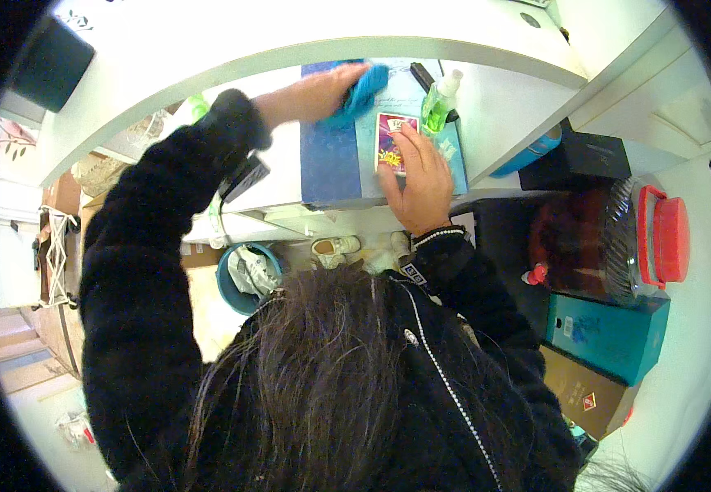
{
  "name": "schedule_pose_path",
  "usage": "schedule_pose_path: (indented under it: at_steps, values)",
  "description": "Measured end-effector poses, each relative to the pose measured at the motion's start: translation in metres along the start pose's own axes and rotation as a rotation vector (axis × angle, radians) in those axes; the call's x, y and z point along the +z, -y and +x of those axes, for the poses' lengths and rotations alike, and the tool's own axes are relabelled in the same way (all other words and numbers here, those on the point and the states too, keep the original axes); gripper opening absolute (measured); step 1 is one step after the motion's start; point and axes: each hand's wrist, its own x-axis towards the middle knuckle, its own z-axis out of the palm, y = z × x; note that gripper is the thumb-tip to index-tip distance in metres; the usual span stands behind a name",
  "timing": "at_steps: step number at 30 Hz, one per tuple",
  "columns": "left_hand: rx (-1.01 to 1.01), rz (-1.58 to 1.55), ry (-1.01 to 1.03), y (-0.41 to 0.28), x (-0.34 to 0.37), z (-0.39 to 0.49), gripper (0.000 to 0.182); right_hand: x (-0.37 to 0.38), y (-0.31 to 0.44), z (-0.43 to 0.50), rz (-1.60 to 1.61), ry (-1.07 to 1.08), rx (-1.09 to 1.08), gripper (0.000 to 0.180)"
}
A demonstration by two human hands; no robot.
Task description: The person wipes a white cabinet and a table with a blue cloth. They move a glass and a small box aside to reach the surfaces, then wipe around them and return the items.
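Note:
Under my left hand (pixel 312 95) is a blue cloth (pixel 366 92), pressed on the upper part of a blue gift box (pixel 331 163); the hand is slightly blurred. My right hand (pixel 420 175) rests on a colourful pack of playing cards (pixel 391 144), fingertips on its face and thumb at its lower left edge. The pack lies on the light blue part of the box. Just right of it stands a spray bottle (pixel 435 109) with green liquid, and a black object (pixel 421 76) lies behind the bottle.
A white shelf edge (pixel 392 46) arches above the box. At right are a large jar with a red lid (pixel 669 237), a black box (pixel 595 157) and a teal box (pixel 607 332). Below left stands a blue bin (pixel 229 289), near white shoes (pixel 335 246) on the floor.

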Motion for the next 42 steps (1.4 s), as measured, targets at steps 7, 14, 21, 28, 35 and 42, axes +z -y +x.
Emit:
schedule_pose_path:
  at_steps: [7, 14, 21, 28, 35, 42]
  values:
    - [0.003, 0.224, -0.015, 0.041, -0.020, 0.060, 0.061, 0.000, 0.000, 0.000, 0.019, -0.011, 0.002, 0.056]
    - [0.355, 0.093, 0.093, -0.033, 0.004, -0.009, 0.072, 0.001, 0.001, 0.000, -0.009, -0.020, 0.010, 0.055]
    - [0.047, 0.263, 0.043, 0.043, -0.014, 0.064, 0.073, -0.003, 0.002, 0.000, 0.011, 0.009, 0.024, 0.055]
    - [0.092, 0.243, 0.001, 0.039, -0.018, 0.069, 0.073, -0.002, 0.003, 0.001, 0.007, -0.005, 0.017, 0.054]
    - [0.296, 0.289, 0.126, -0.022, 0.002, 0.007, 0.074, -0.002, 0.006, 0.001, -0.009, -0.003, 0.040, 0.053]
    - [0.072, 0.297, -0.044, 0.039, 0.013, 0.069, 0.067, 0.000, 0.003, 0.000, -0.002, -0.040, 0.008, 0.051]
